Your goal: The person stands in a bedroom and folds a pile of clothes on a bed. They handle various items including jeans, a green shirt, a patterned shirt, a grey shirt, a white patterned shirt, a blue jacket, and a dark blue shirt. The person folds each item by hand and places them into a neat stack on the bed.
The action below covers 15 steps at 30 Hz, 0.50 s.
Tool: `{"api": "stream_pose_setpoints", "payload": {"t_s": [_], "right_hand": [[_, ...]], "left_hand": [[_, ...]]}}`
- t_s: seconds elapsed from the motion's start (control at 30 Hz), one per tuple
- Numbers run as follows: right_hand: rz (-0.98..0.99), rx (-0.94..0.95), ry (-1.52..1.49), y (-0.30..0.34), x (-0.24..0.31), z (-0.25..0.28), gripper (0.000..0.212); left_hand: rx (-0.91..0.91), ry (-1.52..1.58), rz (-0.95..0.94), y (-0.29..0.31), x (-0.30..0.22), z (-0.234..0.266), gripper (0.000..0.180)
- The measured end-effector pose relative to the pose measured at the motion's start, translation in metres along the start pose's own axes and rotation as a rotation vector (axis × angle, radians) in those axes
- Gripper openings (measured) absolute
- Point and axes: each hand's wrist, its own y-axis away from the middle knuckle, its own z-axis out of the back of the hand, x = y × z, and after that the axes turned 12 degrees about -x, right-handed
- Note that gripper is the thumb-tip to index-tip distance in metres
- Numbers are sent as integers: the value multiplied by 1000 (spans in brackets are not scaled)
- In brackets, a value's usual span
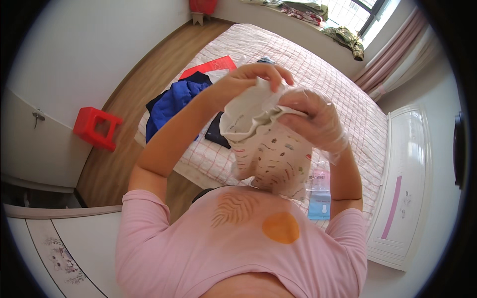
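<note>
In front of my chest hang white pants (283, 159) with small coloured prints and a gathered elastic waist, its opening facing up and to the left. My left hand (253, 77), bare, has its fingers bent over the far rim of the waist and grips it. On the opposite side my right hand (313, 116), in a clear plastic glove, pinches the gathered waistband. The inside of the pants shows pale between the two hands. Their lower part covers some of the bed, and the right fingertips are partly hidden by the fabric.
Below me stands a bed with a pink-checked cover (343, 94). On it lie blue clothing (174, 104), a red flat bag (211, 65) and a blue packet (319, 204). A red stool (97, 128) is on the wooden floor; a white headboard (407, 188) rises at right.
</note>
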Motion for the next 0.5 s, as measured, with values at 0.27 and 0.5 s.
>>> {"api": "stream_pose_setpoints", "payload": {"t_s": [0.27,0.5], "right_hand": [[-214,-395,-154,13,-22,-9,17],[-363,-539,-104,17,-61,-1,21]], "left_hand": [[-347,-35,354,-4,14,-25,28],[-276,-638,396,-2,11,-36,34]]}}
